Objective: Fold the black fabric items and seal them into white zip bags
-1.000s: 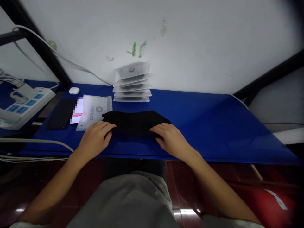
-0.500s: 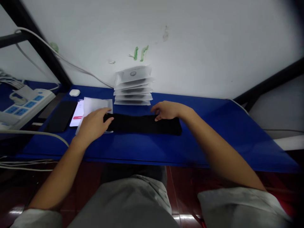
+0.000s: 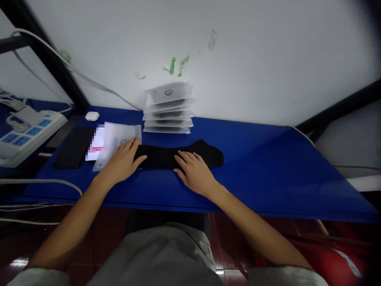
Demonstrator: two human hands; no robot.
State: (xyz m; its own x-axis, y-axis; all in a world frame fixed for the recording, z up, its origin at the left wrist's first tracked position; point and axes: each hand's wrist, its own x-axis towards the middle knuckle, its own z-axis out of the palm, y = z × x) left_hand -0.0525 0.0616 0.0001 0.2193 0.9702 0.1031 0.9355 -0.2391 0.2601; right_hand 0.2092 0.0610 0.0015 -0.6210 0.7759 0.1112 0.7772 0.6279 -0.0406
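Note:
A long black sock [image 3: 160, 157] lies stretched flat across the blue table, its heel and toe end to the right. My left hand [image 3: 123, 161] rests on its left end, fingers spread, and partly covers a frosted plastic bag [image 3: 114, 135]. On the middle of the sock lies my right hand [image 3: 195, 171], palm down with the fingers stretched out. Behind the sock, a stack of frosted bags [image 3: 168, 107] with dark contents leans near the wall.
To the left are a lit phone [image 3: 97, 143], a dark phone [image 3: 73, 147], a white earbud case [image 3: 92, 116] and a white power strip [image 3: 32, 135]. Cables [image 3: 41, 181] cross the left side. A black frame bar [image 3: 333, 109] slants at the right. The blue table [image 3: 268, 171] meets a white wall.
My right hand has moved from the sock's far edge down and left onto its middle, fingers now flat. The sock's heel now shows spread out at the right. My left hand stays at the left end.

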